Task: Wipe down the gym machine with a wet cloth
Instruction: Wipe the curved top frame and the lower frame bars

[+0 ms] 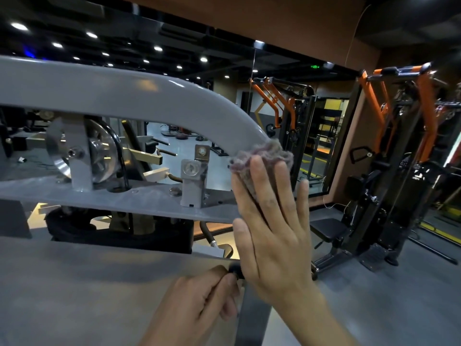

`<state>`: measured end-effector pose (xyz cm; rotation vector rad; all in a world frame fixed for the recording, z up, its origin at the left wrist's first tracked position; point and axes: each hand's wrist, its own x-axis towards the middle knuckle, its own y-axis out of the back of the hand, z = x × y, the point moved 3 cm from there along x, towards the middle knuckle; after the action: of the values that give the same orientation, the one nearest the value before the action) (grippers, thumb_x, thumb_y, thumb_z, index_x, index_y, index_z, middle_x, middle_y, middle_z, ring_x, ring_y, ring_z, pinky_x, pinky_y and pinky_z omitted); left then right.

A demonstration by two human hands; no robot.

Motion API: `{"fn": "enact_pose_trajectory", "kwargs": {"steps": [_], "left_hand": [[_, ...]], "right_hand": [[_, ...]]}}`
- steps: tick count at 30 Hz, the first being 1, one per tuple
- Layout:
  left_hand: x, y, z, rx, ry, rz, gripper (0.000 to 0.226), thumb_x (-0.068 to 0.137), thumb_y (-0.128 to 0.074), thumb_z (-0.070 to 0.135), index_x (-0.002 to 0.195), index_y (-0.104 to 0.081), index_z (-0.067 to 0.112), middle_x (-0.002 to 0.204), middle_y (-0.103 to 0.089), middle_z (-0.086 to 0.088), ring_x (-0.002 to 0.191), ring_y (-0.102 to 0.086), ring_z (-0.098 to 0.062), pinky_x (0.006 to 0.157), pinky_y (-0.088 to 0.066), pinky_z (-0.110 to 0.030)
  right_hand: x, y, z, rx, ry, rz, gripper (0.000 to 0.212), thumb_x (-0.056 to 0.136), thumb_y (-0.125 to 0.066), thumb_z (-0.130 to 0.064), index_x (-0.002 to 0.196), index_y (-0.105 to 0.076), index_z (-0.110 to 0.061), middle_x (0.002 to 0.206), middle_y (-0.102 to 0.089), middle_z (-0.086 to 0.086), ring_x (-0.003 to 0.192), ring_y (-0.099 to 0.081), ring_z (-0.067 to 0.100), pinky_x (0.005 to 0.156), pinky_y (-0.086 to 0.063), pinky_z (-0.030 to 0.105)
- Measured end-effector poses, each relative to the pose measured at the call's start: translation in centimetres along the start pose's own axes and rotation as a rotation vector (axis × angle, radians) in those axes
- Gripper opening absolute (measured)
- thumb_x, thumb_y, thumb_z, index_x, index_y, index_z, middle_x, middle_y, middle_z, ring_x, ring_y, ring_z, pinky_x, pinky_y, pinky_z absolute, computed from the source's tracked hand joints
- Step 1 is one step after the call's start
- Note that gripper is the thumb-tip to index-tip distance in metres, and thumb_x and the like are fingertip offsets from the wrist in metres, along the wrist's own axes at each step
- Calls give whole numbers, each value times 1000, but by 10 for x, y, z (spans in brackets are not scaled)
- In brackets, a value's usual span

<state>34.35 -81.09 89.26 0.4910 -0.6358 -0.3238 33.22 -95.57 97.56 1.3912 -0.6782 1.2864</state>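
At near end of grey gym machine [129, 96], where curved top tube bends downward: right hand [272, 221] flat, fingers straight and spread, pressing grey-purple cloth [262, 156] against frame. Cloth bunched above fingertips, touching tube's lower end. Left hand [199, 300] low, just beside right wrist, fingers curled round small black knob [235, 269]. Silver pulley wheel [99, 151] mounted inside frame, left. Orange-and-black machine [399, 146] stands far right, beside wall mirror [274, 108].
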Motion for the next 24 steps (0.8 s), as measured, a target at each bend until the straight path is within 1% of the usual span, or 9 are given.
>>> {"fn": "enact_pose_trajectory", "kwargs": {"steps": [2,5,7,9,13,16,20,22,24], "left_hand": [[-1,1,2,-8,-12,14,38,105,-38,52,83,-60,30,77,-73,16,72,-72,-4,68,-58,-27],[0,1,5,-11,-16,11,41,104,-37,55,80,-59,31,77,-73,15,73,-71,-4,68,-56,-23],[0,1,6,-22,-5,9,46,103,-36,59,79,-60,28,76,-73,15,73,-72,-4,67,-55,-21],[0,0,6,-2,-12,10,46,103,-35,60,81,-60,29,76,-74,15,72,-71,-4,67,-55,-22],[1,-1,5,32,-10,18,33,103,-33,57,90,-58,38,75,-74,17,70,-71,-1,68,-57,-25],[1,-3,6,20,11,24,40,103,-34,56,84,-60,30,73,-74,16,68,-71,-3,67,-57,-24],[-1,-4,7,22,7,48,41,107,-38,46,81,-62,25,74,-73,14,69,-71,-6,66,-55,-23],[-1,-3,8,28,1,55,41,106,-39,46,78,-61,25,74,-73,12,69,-71,-8,67,-54,-22],[-1,-4,10,18,-4,61,40,106,-41,45,77,-60,25,73,-73,11,69,-71,-9,66,-55,-23]], "right_hand": [[-34,-6,2,10,-42,-5,53,107,-31,-31,159,-33,-19,170,-16,0,158,-11,28,126,-8,54],[-85,-14,2,-43,-50,-34,56,107,-28,-34,162,-26,-23,171,-16,0,157,-14,28,127,-13,53],[-90,-14,5,-49,-30,-51,56,107,-27,-34,162,-26,-24,170,-18,0,157,-17,28,126,-15,54],[-66,-8,7,-9,-3,-49,55,107,-28,-34,161,-28,-22,170,-19,0,157,-15,28,126,-13,53],[15,6,4,45,31,-5,51,108,-29,-32,156,-37,-18,167,-25,4,157,-14,26,126,-12,57],[31,6,3,73,30,10,51,108,-29,-31,156,-36,-16,166,-25,6,157,-14,27,125,-14,59],[-35,-3,5,59,-24,-26,54,107,-32,-30,159,-31,-18,170,-17,3,158,-13,28,125,-14,57],[-73,-9,6,51,-47,-47,54,107,-31,-33,159,-33,-20,171,-16,2,158,-13,29,126,-15,54],[-90,-12,7,49,-48,-60,54,107,-30,-35,159,-31,-20,171,-15,1,158,-13,29,126,-16,54]]}}
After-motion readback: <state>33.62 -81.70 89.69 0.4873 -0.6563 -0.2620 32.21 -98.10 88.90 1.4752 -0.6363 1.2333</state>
